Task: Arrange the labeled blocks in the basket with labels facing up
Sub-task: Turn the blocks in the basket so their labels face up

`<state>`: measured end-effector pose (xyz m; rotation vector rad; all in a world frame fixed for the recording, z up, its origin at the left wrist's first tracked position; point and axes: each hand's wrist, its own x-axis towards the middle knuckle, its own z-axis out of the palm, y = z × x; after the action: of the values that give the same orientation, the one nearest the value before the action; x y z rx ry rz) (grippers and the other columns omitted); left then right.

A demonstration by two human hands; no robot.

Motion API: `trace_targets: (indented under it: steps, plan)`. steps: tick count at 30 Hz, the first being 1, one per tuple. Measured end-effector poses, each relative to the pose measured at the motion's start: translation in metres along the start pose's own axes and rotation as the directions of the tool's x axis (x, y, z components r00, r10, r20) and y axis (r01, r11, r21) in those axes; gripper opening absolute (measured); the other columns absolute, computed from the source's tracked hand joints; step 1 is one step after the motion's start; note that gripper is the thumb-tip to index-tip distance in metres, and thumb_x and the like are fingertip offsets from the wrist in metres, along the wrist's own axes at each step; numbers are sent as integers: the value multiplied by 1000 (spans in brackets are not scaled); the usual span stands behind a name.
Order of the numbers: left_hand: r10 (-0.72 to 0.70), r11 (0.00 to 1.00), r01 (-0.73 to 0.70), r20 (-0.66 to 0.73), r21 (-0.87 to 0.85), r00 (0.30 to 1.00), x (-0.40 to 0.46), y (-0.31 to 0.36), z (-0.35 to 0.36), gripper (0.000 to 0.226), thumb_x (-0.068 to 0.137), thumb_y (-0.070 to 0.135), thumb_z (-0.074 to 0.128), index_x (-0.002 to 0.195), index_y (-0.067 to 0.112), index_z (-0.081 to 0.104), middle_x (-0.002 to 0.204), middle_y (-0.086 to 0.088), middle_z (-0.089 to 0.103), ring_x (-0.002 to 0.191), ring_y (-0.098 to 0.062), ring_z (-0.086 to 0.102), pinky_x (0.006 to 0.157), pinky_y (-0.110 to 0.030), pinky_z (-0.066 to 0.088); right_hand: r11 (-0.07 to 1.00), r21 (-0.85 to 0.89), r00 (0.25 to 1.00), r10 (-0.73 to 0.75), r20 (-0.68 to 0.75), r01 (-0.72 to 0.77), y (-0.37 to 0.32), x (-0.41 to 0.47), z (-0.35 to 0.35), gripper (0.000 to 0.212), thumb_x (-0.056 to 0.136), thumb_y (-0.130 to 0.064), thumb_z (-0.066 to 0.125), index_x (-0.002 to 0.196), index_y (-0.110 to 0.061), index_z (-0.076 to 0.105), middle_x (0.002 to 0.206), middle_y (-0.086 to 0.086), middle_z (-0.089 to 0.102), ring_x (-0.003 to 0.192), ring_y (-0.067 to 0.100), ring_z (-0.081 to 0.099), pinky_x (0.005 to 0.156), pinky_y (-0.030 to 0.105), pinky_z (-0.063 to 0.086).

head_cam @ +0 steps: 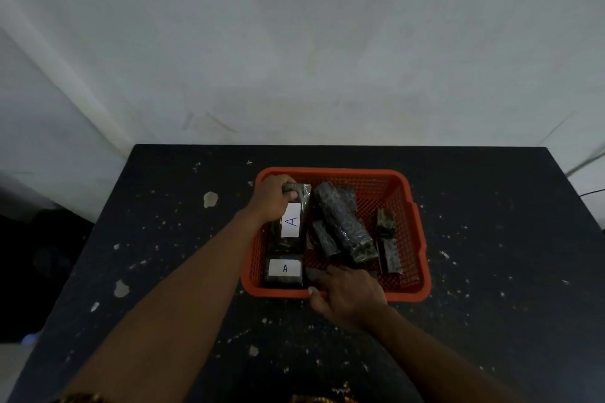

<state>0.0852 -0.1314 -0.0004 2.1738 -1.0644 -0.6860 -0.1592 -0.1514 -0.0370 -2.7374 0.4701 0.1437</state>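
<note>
Hands work inside an orange basket (415, 239) on the speckled dark worktop (491, 271). Right hand (350, 298) rests over the basket's 6 o'clock rim; its grasp cannot be told. At 7 o'clock lies a block labeled A (284, 271). Left hand (273, 198), at 10 o'clock, clenches a longer A-labeled block (290, 222). Unlabeled dark blocks (343, 222) lie toward 3 o'clock.

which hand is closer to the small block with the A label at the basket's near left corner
Right. The right hand rests on the basket rim just beside the small A block; the left hand grips the farther, larger A block.
</note>
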Motion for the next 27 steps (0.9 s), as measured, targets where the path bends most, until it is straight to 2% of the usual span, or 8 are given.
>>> trace_targets:
  steps: [3, 6, 9, 11, 15, 22, 25, 27]
  plan:
    - [-45, 995, 40, 48, 88, 998, 9, -4, 4, 18, 92, 13, 64, 110, 13, 61, 115, -7, 58, 104, -23, 58, 93, -36, 45, 1000, -2, 1000, 12, 14, -12, 1, 2, 1, 67, 88, -67, 14, 136, -34, 45, 111, 1, 62, 98, 20, 57, 74, 32, 43]
    - [-109, 940, 59, 130, 337, 985, 13, -10, 11, 48, 88, 25, 69, 131, 20, 48, 139, -12, 38, 124, -31, 45, 105, -47, 39, 1000, -5, 1000, 3, 4, -2, 2, 2, 2, 68, 88, -67, 14, 137, -32, 46, 112, 1, 63, 99, 20, 58, 74, 32, 44]
    - [-124, 832, 11, 165, 555, 978, 13, -16, 24, 80, 84, 26, 72, 149, 17, 26, 154, -17, 21, 140, -38, 23, 114, -49, 28, 1000, -6, 1000, -3, -13, 2, 2, 2, 3, 67, 88, -66, 17, 137, -31, 47, 113, 2, 65, 100, 21, 59, 73, 32, 43]
    - [-110, 800, -38, 209, 599, 972, 11, -23, 32, 86, 84, 27, 70, 152, 18, 18, 155, -18, 18, 142, -39, 17, 116, -48, 20, 1000, -20, 1000, -9, -17, 9, 2, 2, 4, 68, 88, -65, 17, 137, -30, 48, 114, 2, 65, 100, 22, 60, 72, 32, 41]
    - [-92, 813, -65, 238, 578, 967, 4, -35, 43, 77, 88, 43, 60, 152, 25, 21, 153, -17, 23, 139, -41, 22, 115, -51, 17, 999, -29, 1000, -13, -25, 12, 3, 1, 6, 66, 88, -65, 19, 132, -29, 53, 109, 2, 66, 96, 25, 62, 70, 33, 42]
    - [-67, 878, -16, 156, 478, 986, -8, -23, 47, 65, 91, 32, 60, 148, 23, 30, 152, -12, 28, 137, -34, 27, 112, -48, 27, 1000, 20, 1000, 4, -21, -3, 1, 2, 2, 60, 88, -63, 24, 124, -29, 58, 104, 0, 65, 93, 20, 61, 67, 31, 39]
    - [4, 940, -33, 86, 338, 996, -25, -15, 49, 47, 92, 30, 61, 136, 22, 46, 141, -8, 39, 128, -27, 38, 106, -43, 37, 982, 188, 984, 32, -175, 2, 3, 0, -1, 36, 91, -49, 42, 93, -19, 64, 86, -2, 59, 75, 15, 56, 58, 31, 41]
    - [98, 962, -105, 41, 251, 994, -42, -14, 52, 37, 92, 29, 62, 128, 20, 54, 132, -6, 44, 120, -22, 46, 100, -41, 43, 961, 274, 932, 125, -340, -29, 7, -2, -6, 23, 90, -37, 50, 86, -17, 60, 84, -3, 55, 70, 11, 50, 56, 32, 46]
